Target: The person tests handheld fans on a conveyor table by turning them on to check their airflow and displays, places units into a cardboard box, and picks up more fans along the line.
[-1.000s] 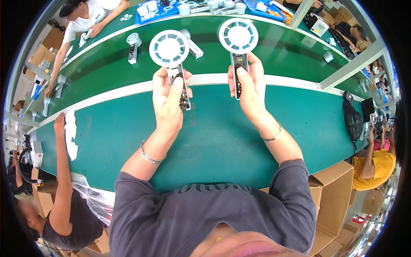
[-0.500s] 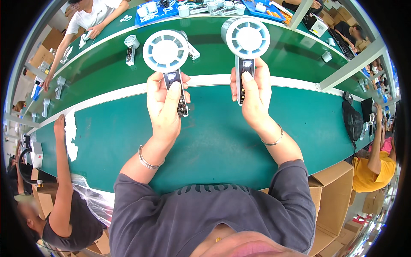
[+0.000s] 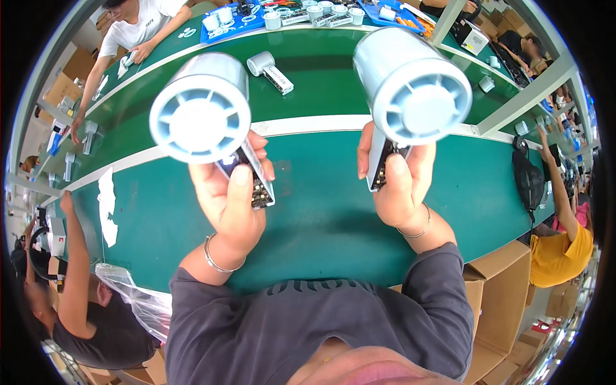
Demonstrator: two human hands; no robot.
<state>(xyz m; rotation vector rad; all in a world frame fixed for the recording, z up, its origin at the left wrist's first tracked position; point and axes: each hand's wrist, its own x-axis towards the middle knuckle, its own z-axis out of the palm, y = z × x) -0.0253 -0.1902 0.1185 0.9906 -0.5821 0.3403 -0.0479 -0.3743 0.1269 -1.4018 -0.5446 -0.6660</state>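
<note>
My left hand is closed round the handle of a pale grey handheld fan, its thumb on the open side where a circuit board shows. A second, matching handheld fan is in my right hand, gripped the same way with the thumb over its exposed board. Both round, spoked fan heads tilt toward me, above the green table and apart from each other. Fingers of both hands are partly hidden behind the handles.
Beyond a white rail, another fan lies on a green strip. Blue trays of parts stand farther back. A torn white sheet lies at left, a black bag at right. Cardboard boxes stand beside me; co-workers sit around.
Both fans have come nearer to me and tipped so their heads show more of the barrel. My hands moved lower and slightly apart. The left co-worker's arm shifted.
</note>
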